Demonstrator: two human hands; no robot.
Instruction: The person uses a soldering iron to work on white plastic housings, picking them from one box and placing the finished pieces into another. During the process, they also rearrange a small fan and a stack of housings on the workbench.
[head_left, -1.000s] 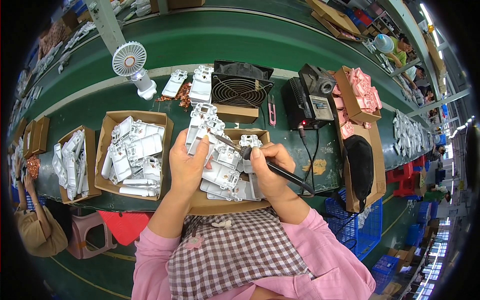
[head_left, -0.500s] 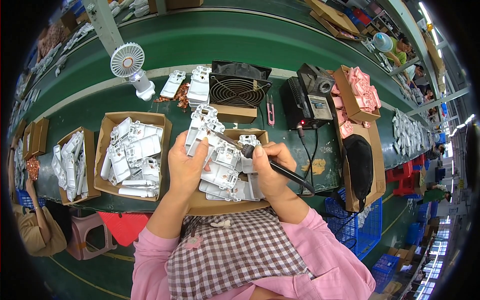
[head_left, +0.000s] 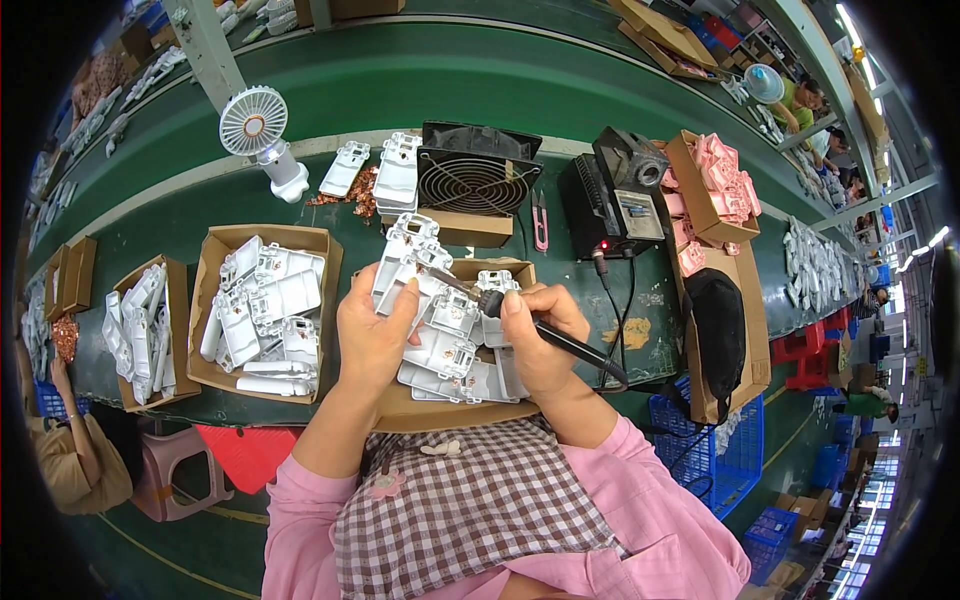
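Observation:
My left hand [head_left: 375,325] grips a white plastic housing [head_left: 408,243] over a cardboard box [head_left: 400,412] that holds several more such housings. In my right hand [head_left: 543,335] is a soldering iron [head_left: 492,302] with a black handle, pointing up and left. Its tip reaches the housing beside my left thumb; whether it touches is too small to make out. The iron's cord runs off to the right, where a black soldering station [head_left: 615,195] with a lit red light stands.
Behind the box stands a black square fan [head_left: 478,172] and pink-handled tweezers [head_left: 540,220]. Boxes of white parts [head_left: 262,310] sit to the left, a white fan [head_left: 256,130] further back. Pink parts [head_left: 720,180] fill a box at right. A co-worker's arm [head_left: 75,400] shows far left.
Both hands hold almost the same pose. The housing has dipped very slightly, and my right hand with the soldering iron has shifted a little to the left.

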